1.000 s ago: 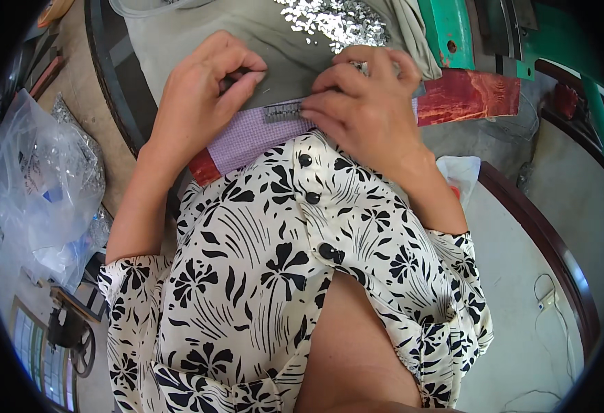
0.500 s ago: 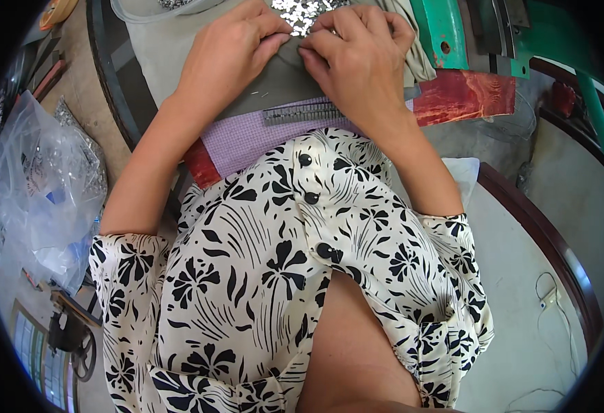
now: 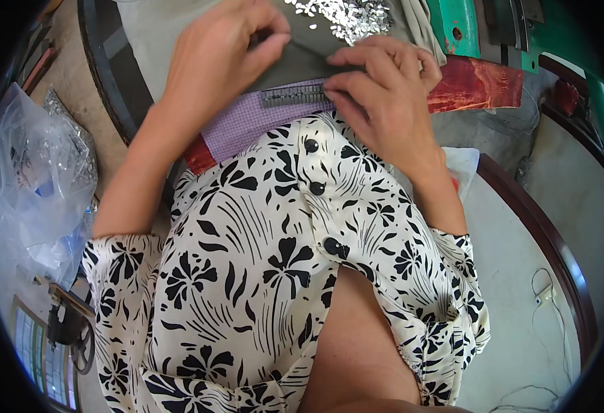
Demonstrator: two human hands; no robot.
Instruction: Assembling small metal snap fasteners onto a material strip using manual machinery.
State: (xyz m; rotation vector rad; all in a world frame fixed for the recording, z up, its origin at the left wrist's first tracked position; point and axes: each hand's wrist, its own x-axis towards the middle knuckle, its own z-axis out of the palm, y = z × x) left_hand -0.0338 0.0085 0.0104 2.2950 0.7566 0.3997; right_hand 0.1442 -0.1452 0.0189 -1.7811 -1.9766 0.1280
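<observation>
A heap of small shiny silver metal pieces (image 3: pixel 357 20) lies on the grey-green cloth (image 3: pixel 302 58) at the far side. My left hand (image 3: pixel 223 51) hovers over the cloth left of the heap, thumb and forefinger pinched together. Whatever sits between those fingertips is too small to make out. My right hand (image 3: pixel 388 86) is at the right end of a dark grey slotted strip (image 3: pixel 291 96), its thumb and forefinger closed close to the strip. Anything in that pinch is hidden. The strip rests on a purple checked cloth (image 3: pixel 236 124) in front of me.
A red patterned board (image 3: pixel 477 86) shows right of the cloth, beside green metal machine parts (image 3: pixel 457 27). Clear plastic bags (image 3: pixel 37 172) stand at the left. A white surface with a dark red rim (image 3: pixel 543 220) curves along the right, with a thin cable (image 3: pixel 553 296) on it.
My right hand has drawn back from the silver heap to the strip's right end. The left hand has shifted slightly and is now farther from the right one. More of the heap shows.
</observation>
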